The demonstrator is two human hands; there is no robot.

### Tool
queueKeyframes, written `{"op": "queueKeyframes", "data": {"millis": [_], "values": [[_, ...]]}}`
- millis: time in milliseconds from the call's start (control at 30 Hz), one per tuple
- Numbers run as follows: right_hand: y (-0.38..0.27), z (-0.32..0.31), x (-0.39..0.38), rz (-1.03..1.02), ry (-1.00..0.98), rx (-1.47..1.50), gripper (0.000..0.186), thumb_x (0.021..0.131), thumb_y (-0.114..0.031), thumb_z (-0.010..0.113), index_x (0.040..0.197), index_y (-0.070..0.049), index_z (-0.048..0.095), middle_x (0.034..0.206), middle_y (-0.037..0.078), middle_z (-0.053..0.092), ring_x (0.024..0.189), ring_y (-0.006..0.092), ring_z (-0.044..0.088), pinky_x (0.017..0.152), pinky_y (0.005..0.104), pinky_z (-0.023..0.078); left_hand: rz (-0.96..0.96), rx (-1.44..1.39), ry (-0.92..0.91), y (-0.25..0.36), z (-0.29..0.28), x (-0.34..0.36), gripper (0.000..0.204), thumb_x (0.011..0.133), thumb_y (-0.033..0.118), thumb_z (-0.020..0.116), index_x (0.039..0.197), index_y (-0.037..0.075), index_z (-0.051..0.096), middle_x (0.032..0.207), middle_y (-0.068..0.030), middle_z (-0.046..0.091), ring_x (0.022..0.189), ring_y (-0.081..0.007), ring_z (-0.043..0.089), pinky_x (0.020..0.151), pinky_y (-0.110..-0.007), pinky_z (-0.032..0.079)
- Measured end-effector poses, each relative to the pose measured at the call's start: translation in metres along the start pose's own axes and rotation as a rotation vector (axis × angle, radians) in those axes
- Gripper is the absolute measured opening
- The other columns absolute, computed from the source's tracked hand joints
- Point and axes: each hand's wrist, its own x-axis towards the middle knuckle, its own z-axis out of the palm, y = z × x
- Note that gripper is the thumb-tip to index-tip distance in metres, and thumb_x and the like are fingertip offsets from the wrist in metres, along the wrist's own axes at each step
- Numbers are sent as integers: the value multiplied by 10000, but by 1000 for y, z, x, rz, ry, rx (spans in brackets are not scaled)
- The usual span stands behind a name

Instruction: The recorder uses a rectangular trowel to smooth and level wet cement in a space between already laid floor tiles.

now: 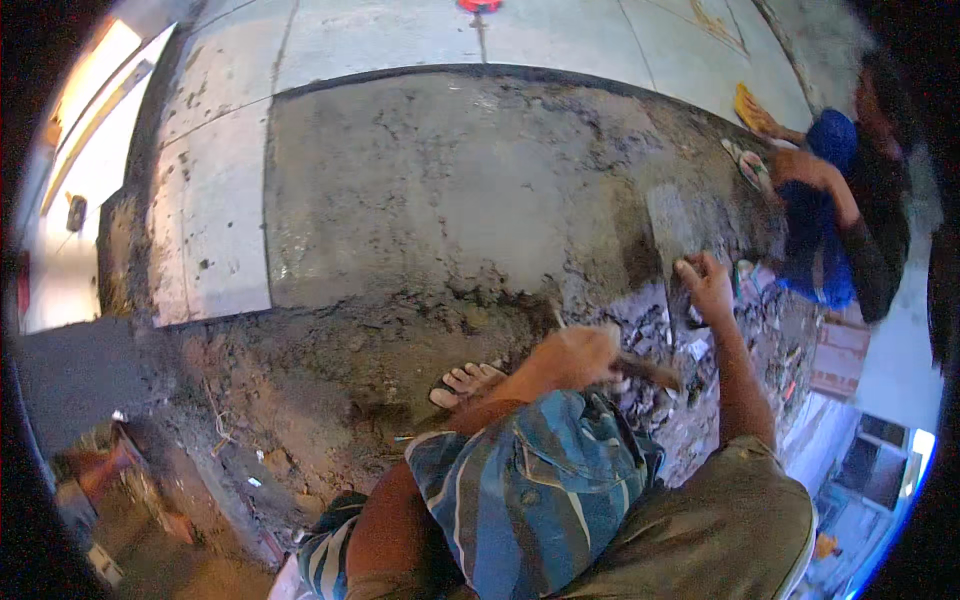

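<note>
My left hand (585, 355) is closed round a tool (650, 373) with a dark brown, stick-like part pointing right. Blur and my fingers hide its kind. A thin pale piece sticks up beside the knuckles. Farther right, my right hand (708, 288) has its fingers curled in at the near end of a narrow grey slab (678, 215); I cannot make out what they hold, if anything. Between and below my hands lies broken rubble (650, 405) on muddy ground. My bare foot (465, 385) rests left of my left hand, beside the wet grey mortar bed (500, 215).
Pale tiles (215, 220) border the mortar on the left and far side. At the right another person (825, 200) in blue crouches close to my right hand, one hand on a yellow pad (745, 105). A red object (478, 5) sits at the far edge.
</note>
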Motion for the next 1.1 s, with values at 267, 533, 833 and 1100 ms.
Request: {"op": "queueKeyframes", "data": {"millis": [267, 533, 833, 1100], "values": [[71, -30, 6, -42, 118, 99, 313, 925, -310, 691, 927, 3, 679, 768, 78, 661, 760, 171, 627, 724, 332, 500, -1178, -1362, 948, -28, -128, 21, 291, 1062, 371, 492, 1029, 87, 547, 739, 4, 511, 590, -116, 491, 489, -316, 421], [106, -4, 56, 504, 89, 675, 318, 889, -447, 677, 845, -132, 663, 660, -22, 526, 488, 127, 452, 442, 304, 332, -1474, -198, -9, 25, -275, -85, 446, 982, 417, 647, 1172, 18, 586, 1051, -71, 664, 908, -161, 626, 801, -326, 512], [56, 42, 37, 436, -120, 756, 333, 936, -474, 620, 883, -145, 628, 702, 6, 551, 535, 137, 480, 497, 311, 379, -2240, -324, -303, 95, -307, -341, 663, 868, 553, 726, 1161, -32, 625, 981, -199, 689, 850, -235, 679, 709, -426, 530], [-117, 123, 37, 347, -265, 792, 336, 917, -436, 678, 933, -100, 684, 684, -10, 579, 542, 113, 482, 469, 309, 372, -1894, -105, -840, 72, -306, -235, 604, 889, 540, 704, 1086, -29, 648, 951, -231, 689, 933, -393, 677, 788, -488, 510]]}}
